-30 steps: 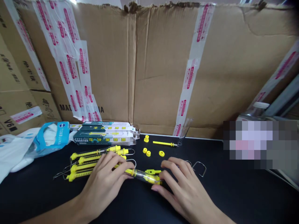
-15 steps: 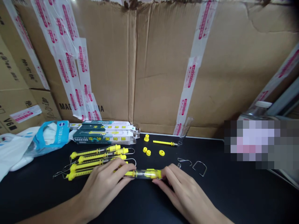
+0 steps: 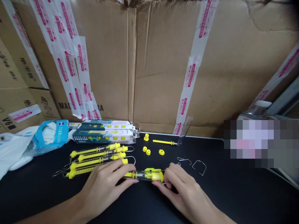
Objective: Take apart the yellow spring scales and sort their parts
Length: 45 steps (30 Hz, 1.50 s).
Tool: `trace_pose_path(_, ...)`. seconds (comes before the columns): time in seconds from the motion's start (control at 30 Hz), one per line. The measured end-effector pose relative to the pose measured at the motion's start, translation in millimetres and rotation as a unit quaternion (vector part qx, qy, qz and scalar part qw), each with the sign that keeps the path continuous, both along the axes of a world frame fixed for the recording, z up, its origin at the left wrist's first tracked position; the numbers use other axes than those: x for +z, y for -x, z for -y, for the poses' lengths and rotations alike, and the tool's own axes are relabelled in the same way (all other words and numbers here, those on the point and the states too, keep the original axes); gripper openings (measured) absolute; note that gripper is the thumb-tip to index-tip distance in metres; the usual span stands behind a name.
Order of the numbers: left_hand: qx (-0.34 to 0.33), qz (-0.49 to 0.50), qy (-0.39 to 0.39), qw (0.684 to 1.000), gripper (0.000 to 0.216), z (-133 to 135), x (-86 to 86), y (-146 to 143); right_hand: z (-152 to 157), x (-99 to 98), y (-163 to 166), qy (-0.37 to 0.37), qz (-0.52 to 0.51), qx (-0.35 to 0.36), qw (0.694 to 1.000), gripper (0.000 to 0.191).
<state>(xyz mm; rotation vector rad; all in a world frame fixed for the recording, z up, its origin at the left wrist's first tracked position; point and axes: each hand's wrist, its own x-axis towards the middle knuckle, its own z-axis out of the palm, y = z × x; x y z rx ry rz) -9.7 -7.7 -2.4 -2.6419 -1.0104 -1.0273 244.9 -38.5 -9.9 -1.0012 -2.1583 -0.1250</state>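
Note:
A clear spring scale with yellow inner parts lies sideways just above the black table. My left hand is closed round its tube from the left, covering that half. At its right end, by the yellow cap, my right hand pinches a thin metal hook; part of the wire is hidden behind the fingers. Several assembled yellow spring scales lie side by side behind my left hand, their wire hooks pointing both ways. Two loose wire hooks, one a bent loop, rest beyond my right hand.
Small yellow caps, a yellow ring and a yellow rod lie mid-table. A clear tube leans at the back. Printed boxes and a blue tissue pack stand left. Cardboard walls the rear.
My right hand has shifted slightly right, away from the scale's end, baring the yellow cap and the metal wire in its fingers. My left hand still holds the tube.

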Motion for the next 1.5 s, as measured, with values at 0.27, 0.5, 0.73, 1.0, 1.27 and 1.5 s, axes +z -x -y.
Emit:
trace_pose_path(0.27,0.005,0.012,-0.018,1.000,0.022,1.5,0.8,-2.4,-4.5,1.7,-5.6,0.066,-0.079,0.024,0.994,0.033)
trace_pose_path(0.5,-0.011,0.013,-0.026,1.000,0.022,5.4,5.0,-2.8,-1.6,3.1,-8.2,0.086,-0.121,0.052,0.988,0.026)
trace_pose_path(0.73,-0.016,0.009,-0.024,1.000,0.022,6.6,7.9,-3.4,-1.5,-3.6,-5.1,-0.006,-0.098,0.051,0.994,0.024)
trace_pose_path(1.0,-0.009,-0.003,-0.064,0.998,0.018,5.6,5.7,-1.6,-5.3,11.8,-17.8,-0.152,0.072,0.077,0.983,0.016)
trace_pose_path(1.27,0.025,-0.025,-0.110,0.993,0.023,2.9,8.9,-1.5,-8.6,19.8,-22.0,-0.130,0.070,0.095,0.985,0.013)
trace_pose_path(1.5,0.031,-0.058,-0.139,0.988,0.030,4.7,7.7,-3.6,-10.4,21.0,-22.2,-0.097,0.037,0.112,0.988,0.015)
